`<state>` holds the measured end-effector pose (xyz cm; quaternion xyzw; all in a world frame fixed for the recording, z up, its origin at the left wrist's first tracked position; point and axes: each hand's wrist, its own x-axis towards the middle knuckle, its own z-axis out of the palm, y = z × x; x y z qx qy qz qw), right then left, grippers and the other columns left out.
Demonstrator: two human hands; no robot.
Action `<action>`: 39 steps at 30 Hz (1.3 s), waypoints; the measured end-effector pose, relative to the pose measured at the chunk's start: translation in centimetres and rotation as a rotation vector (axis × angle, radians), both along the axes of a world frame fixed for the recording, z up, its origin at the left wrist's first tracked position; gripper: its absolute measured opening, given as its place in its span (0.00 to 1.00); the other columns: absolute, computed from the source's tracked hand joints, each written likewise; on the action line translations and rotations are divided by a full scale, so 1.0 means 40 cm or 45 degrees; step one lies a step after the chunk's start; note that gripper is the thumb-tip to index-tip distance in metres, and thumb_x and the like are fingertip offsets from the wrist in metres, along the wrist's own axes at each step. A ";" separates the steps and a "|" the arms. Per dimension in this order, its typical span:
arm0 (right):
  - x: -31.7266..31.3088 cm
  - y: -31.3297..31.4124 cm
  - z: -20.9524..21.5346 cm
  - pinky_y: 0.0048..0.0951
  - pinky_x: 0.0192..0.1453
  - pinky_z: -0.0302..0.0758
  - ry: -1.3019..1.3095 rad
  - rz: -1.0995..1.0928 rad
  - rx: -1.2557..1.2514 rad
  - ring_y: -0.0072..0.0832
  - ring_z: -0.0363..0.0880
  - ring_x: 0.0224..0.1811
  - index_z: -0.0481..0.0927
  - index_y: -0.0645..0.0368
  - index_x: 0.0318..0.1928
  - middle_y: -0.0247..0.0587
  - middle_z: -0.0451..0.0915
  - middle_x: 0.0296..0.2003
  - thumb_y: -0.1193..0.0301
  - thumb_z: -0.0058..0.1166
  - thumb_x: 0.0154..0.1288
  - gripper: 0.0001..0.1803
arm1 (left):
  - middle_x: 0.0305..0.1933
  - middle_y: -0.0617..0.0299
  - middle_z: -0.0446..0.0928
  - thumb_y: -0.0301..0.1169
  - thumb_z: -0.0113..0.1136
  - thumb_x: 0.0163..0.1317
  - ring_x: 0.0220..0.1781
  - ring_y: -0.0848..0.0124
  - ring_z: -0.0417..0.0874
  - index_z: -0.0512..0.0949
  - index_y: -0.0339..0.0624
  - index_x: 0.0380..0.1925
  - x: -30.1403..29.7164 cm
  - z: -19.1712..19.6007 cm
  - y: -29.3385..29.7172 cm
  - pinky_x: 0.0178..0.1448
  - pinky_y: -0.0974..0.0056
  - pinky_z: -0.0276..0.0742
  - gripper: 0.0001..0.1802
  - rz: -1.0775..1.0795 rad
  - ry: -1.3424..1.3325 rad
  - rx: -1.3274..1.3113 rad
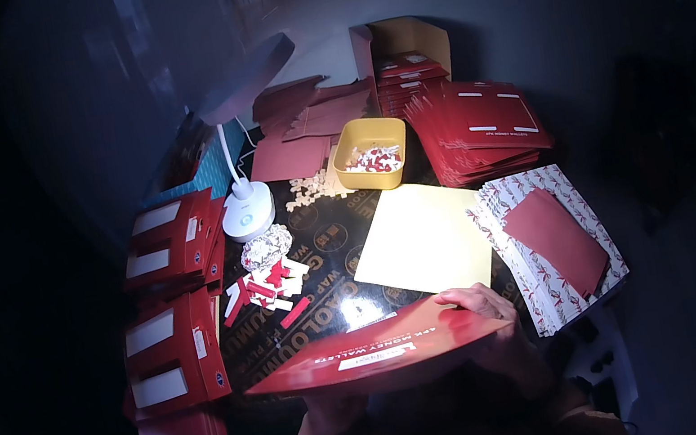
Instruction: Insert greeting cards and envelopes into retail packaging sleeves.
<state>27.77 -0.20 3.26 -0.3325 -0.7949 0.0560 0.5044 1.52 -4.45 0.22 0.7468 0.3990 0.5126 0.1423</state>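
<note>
- Right hand clamped on one end of a red folder, fingers curled over its far edge; head view throughout.
- Left hand below the folder's near edge, dark band at the wrist; fingers hidden behind the folder (cannot tell whether they grip it).
- Red folder held tilted at the near side of the dark tabletop, white label on its face.
- Pale yellow sheet just beyond the folder; patterned sheets to its right, a plain red envelope lying on them.
- Left of the sheet: heap of red and white strips, white lamp behind.
- Farther back: yellow bin with small red and white bits inside, tall pile of red packs to its right.
- Far left: more red folders, stacked, with white panels.
</note>
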 end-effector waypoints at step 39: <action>-0.021 -0.109 0.290 0.23 0.30 0.73 -1.124 0.050 0.459 0.27 0.79 0.32 0.85 0.64 0.43 0.45 0.82 0.37 0.72 0.59 0.48 0.19 | 0.53 0.55 0.79 0.31 0.61 0.67 0.53 0.66 0.81 0.75 0.36 0.55 0.019 -0.062 -0.036 0.54 0.63 0.79 0.19 -0.320 -0.306 -0.709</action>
